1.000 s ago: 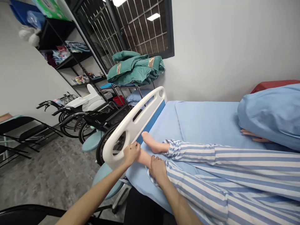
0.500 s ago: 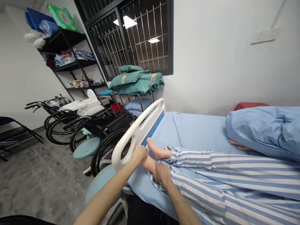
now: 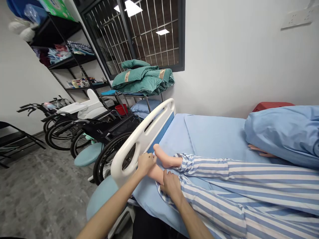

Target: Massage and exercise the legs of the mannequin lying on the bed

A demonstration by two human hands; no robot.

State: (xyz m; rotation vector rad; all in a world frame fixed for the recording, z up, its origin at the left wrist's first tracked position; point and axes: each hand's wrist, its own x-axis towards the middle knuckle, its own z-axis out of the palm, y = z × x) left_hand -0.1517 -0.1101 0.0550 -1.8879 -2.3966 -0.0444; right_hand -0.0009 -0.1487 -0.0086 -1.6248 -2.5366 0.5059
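Note:
Two smooth bare feet stick out of blue-and-white striped pajama trousers (image 3: 211,167) at the foot end of a bed. My left hand (image 3: 146,163) is wrapped round the toe end of the near foot (image 3: 156,172), hiding its toes. Around the ankle of that same leg, at the trouser cuff, my right hand (image 3: 171,184) is closed. The far foot (image 3: 164,157) rests on the sheet with its toes up, and neither hand holds it. Whether these legs belong to a manikin or a person, I cannot tell for certain.
A white bed end board (image 3: 142,132) rises just beyond my left hand. Left of the bed stand wheelchairs (image 3: 112,132) and a round pale-blue stool seat (image 3: 89,154). Green folded bedding (image 3: 144,79) lies by the window. A blue cover (image 3: 284,136) hides the upper body.
The view has tilted down and shifted slightly. Both hands keep their hold on the near foot and ankle; the legs look nearly unchanged in position.

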